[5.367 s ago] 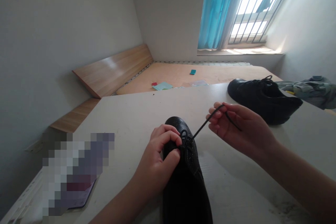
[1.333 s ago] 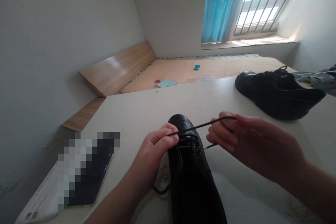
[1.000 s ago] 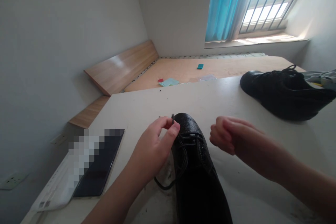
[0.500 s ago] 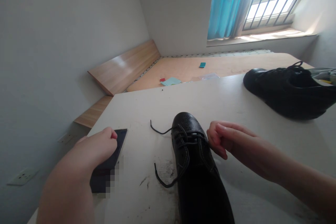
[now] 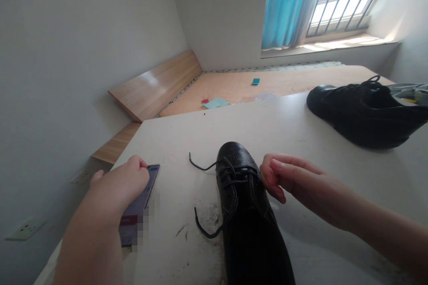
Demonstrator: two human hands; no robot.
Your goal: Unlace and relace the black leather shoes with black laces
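Observation:
A black leather lace-up shoe (image 5: 249, 231) lies on the white table with its toe pointing away from me. Its shoelace (image 5: 209, 234) is threaded through the front eyelets, and both loose ends trail to the left. My right hand (image 5: 284, 176) is at the shoe's right side, fingers curled, seemingly touching the upper; nothing shows in it. On the left, my left hand (image 5: 123, 182) hovers over or rests on a smartphone (image 5: 133, 220) with a lit screen. Its fingers are bent in and partly hidden, and the thumb sticks out to the left.
A second black shoe (image 5: 361, 111), laced, stands at the table's far right, with a partly visible greyish item (image 5: 414, 91) behind it. Beyond the white table (image 5: 187, 133) lies a bed-like tan surface (image 5: 287, 82) with small papers. A wall socket (image 5: 25, 229) is at left.
The phone's screen has gone from dark to lit. My left hand has shifted slightly, its thumb now showing apart. My right hand and the shoe keep their places; the view has moved a little.

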